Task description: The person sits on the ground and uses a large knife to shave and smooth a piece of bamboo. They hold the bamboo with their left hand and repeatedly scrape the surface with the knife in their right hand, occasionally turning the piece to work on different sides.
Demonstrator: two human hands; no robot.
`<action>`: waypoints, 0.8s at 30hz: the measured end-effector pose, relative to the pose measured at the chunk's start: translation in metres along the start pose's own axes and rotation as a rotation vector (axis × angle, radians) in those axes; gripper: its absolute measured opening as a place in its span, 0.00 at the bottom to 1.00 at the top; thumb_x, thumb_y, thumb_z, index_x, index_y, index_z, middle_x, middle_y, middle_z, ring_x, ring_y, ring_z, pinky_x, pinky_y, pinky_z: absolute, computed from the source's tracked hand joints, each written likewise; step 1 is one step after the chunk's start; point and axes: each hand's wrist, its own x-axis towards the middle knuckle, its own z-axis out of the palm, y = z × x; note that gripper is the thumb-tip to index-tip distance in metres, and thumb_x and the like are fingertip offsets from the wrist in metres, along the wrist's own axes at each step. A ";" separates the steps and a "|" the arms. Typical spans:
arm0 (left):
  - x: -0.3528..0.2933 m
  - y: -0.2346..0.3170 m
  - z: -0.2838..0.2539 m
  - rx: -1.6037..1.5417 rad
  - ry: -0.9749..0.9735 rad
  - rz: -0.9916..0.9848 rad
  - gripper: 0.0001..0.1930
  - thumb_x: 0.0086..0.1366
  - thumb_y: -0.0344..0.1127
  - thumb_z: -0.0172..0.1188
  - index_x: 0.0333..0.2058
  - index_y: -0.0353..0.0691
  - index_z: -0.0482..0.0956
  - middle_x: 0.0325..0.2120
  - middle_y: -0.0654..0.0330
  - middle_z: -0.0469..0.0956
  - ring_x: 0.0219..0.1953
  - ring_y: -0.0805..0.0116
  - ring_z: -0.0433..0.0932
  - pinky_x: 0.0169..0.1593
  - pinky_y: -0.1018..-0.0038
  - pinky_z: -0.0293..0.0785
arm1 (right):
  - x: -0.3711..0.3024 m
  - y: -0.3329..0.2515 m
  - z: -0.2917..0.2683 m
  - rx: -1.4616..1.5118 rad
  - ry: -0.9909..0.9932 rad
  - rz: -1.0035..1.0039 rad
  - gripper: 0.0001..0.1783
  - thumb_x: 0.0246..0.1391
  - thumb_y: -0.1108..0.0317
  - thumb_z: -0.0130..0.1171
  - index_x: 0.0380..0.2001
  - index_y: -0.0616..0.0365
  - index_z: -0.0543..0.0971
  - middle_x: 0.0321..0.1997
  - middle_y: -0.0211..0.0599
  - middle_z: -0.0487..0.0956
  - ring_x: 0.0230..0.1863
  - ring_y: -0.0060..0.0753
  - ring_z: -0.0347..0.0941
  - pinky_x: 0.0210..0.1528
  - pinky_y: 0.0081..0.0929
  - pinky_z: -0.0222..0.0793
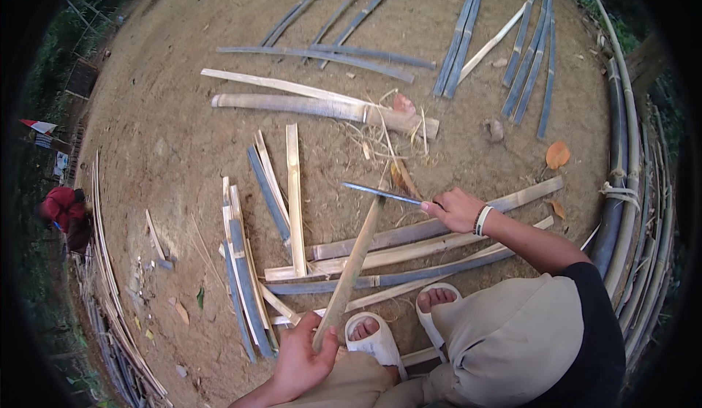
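Observation:
My left hand (306,358) is closed around the lower end of a split bamboo strip (349,276), which slants up and away from me. In my right hand (457,209), fingers wrapped, is a knife (391,194). Its long narrow blade points left and crosses the strip's far end; whether the edge has cut in, I cannot tell. The handle is hidden by my fingers. Thin pale shavings (376,141) lie on the dirt just beyond the blade. Under the strip, several long bamboo pieces (395,256) lie crosswise in front of my feet.
More split bamboo (295,196) lies at the left, with a thicker bamboo length (292,104) beyond. Dark strips (457,35) are spread at the far side. Bamboo poles (619,130) line the right edge. A person in red (66,209) is at the far left.

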 end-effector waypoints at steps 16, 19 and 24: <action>-0.006 -0.021 -0.001 -0.146 -0.066 -0.274 0.07 0.66 0.30 0.56 0.31 0.33 0.72 0.11 0.57 0.72 0.12 0.75 0.70 0.17 0.73 0.62 | -0.043 -0.003 0.027 0.085 0.105 -0.159 0.33 0.65 0.41 0.42 0.30 0.64 0.78 0.26 0.58 0.79 0.33 0.65 0.76 0.40 0.54 0.72; -0.005 -0.009 0.000 -0.307 -0.063 -0.386 0.07 0.68 0.31 0.54 0.31 0.35 0.70 0.12 0.64 0.71 0.11 0.80 0.66 0.15 0.77 0.59 | -0.034 0.014 0.034 0.116 0.122 0.018 0.33 0.66 0.42 0.41 0.28 0.64 0.78 0.27 0.60 0.78 0.34 0.65 0.76 0.40 0.54 0.71; -0.003 -0.006 0.000 -0.471 -0.062 -0.447 0.08 0.71 0.31 0.52 0.31 0.36 0.69 0.11 0.70 0.66 0.10 0.83 0.63 0.13 0.80 0.57 | -0.045 0.010 0.047 0.162 0.151 -0.051 0.34 0.66 0.43 0.41 0.28 0.66 0.78 0.26 0.62 0.78 0.34 0.67 0.76 0.41 0.54 0.70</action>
